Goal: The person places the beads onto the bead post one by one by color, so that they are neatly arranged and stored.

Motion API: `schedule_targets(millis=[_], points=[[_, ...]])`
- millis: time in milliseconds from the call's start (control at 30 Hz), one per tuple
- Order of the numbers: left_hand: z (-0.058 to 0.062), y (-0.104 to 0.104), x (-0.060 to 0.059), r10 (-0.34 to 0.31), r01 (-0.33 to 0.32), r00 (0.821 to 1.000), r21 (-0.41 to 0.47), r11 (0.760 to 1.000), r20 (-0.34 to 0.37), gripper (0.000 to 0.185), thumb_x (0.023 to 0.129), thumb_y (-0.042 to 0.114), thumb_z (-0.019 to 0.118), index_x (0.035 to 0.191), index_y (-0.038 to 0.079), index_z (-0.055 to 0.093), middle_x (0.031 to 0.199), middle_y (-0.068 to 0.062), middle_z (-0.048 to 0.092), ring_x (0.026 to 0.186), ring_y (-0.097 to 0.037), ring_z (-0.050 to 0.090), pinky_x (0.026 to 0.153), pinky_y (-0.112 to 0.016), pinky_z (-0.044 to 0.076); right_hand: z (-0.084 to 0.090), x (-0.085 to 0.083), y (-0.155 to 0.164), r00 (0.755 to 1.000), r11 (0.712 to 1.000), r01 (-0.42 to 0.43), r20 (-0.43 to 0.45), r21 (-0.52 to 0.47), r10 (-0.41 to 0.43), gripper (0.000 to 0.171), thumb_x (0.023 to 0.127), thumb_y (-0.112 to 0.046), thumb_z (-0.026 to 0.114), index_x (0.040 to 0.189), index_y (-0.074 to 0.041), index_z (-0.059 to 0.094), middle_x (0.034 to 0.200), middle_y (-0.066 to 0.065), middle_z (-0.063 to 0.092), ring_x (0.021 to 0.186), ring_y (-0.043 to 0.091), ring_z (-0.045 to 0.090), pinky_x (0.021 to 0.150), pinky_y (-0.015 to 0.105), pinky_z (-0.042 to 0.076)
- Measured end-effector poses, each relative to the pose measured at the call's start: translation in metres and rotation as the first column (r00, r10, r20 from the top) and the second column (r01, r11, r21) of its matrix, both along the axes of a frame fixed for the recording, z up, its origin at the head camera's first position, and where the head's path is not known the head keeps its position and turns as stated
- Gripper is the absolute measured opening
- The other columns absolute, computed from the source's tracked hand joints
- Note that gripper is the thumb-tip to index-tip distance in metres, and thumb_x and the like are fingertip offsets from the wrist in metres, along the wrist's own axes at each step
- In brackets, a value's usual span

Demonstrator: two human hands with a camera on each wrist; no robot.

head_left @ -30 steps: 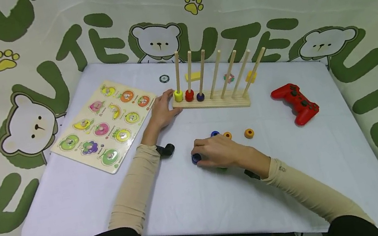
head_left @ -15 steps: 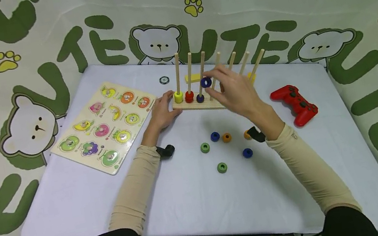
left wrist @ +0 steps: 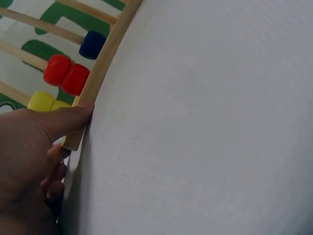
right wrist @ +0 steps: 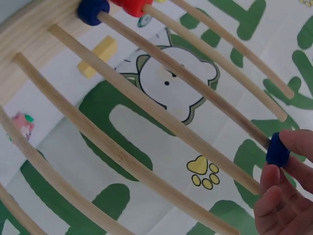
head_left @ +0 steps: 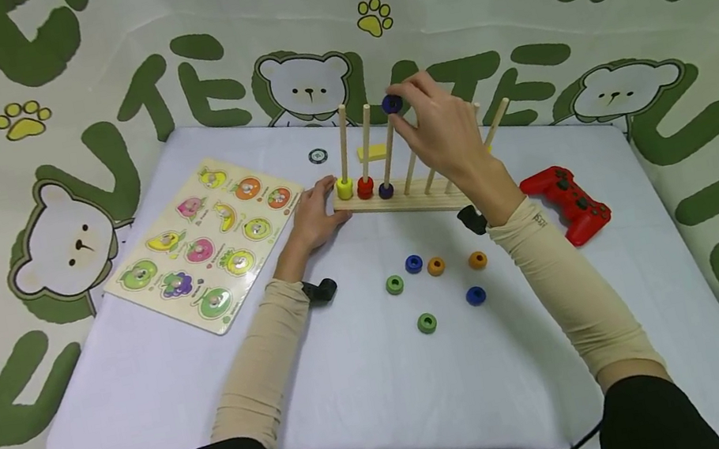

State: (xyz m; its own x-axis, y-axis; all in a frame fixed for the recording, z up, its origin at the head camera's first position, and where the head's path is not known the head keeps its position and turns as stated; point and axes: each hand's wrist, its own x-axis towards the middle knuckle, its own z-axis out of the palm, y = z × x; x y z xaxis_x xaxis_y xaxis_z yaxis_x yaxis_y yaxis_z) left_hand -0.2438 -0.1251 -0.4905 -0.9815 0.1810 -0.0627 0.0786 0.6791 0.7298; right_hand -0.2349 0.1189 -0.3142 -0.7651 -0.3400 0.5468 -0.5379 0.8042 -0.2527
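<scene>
A wooden peg stand (head_left: pixel 427 200) stands toward the back of the table. My left hand (head_left: pixel 315 216) grips its left end, thumb on the front edge of the base (left wrist: pixel 105 63) and fingers behind. Yellow beads (head_left: pixel 344 188) sit on the first peg, red beads (left wrist: pixel 57 69) on the second, and a dark blue bead (head_left: pixel 386 191) at the foot of the third. Between thumb and fingers my right hand (head_left: pixel 442 121) pinches another dark blue bead (right wrist: pixel 278 150), right at the top of the third peg (right wrist: pixel 186 76). That hand hides parts of the right-hand pegs.
In front of the stand lie loose blue (head_left: pixel 476 296), orange (head_left: pixel 436 266) and green beads (head_left: pixel 427 323). A fruit puzzle board (head_left: pixel 246 236) lies left, a red game controller (head_left: pixel 568 204) right. Behind the stand are a yellow block (head_left: pixel 373 152) and a round token (head_left: pixel 318 155).
My right hand picked up the dark blue bead from the table, carried it up and away to the stand, then raised it to the third peg's tip. The left hand stayed on the stand.
</scene>
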Motion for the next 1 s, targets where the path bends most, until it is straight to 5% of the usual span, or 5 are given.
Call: schedule_targets(millis=[700, 833, 1000], points=[[0.000, 0.001, 0.001, -0.004, 0.004, 1.000, 0.000, 1.000, -0.012, 0.082, 0.100, 0.025, 0.076, 0.167, 0.011, 0.032, 0.172, -0.008, 0.038, 0.159, -0.035, 0.028, 0.131, -0.052, 0.024, -0.005, 0.001, 0.000, 0.992, 0.998, 0.060, 0.113, 0.016, -0.061, 0.052, 0.107, -0.033, 0.067, 0.149, -0.003, 0.061, 0.140, 0.018, 0.069, 0.090, 0.036, 0.072, 0.061, 0.043, 0.055], [-0.001, 0.000, 0.001, -0.007, 0.007, 1.000, 0.000, 1.000, -0.016, 0.082, 0.100, 0.025, 0.076, 0.167, 0.011, 0.032, 0.172, -0.009, 0.039, 0.159, -0.036, 0.029, 0.131, -0.052, 0.025, -0.008, 0.013, 0.007, 0.998, 0.999, 0.032, 0.059, -0.028, -0.030, 0.048, 0.107, -0.031, 0.068, 0.145, -0.002, 0.064, 0.140, 0.017, 0.066, 0.088, 0.034, 0.070, 0.068, 0.043, 0.059], [-0.001, 0.000, -0.001, -0.005, 0.005, 1.000, -0.003, 1.000, -0.009, 0.082, 0.100, 0.025, 0.076, 0.168, 0.012, 0.031, 0.173, -0.008, 0.038, 0.160, -0.035, 0.027, 0.132, -0.052, 0.024, -0.028, 0.045, 0.015, 0.997, 0.997, -0.072, 0.017, -0.041, 0.073, 0.035, 0.104, -0.023, 0.071, 0.132, -0.001, 0.071, 0.123, 0.017, 0.070, 0.066, 0.027, 0.058, 0.053, 0.035, 0.048]])
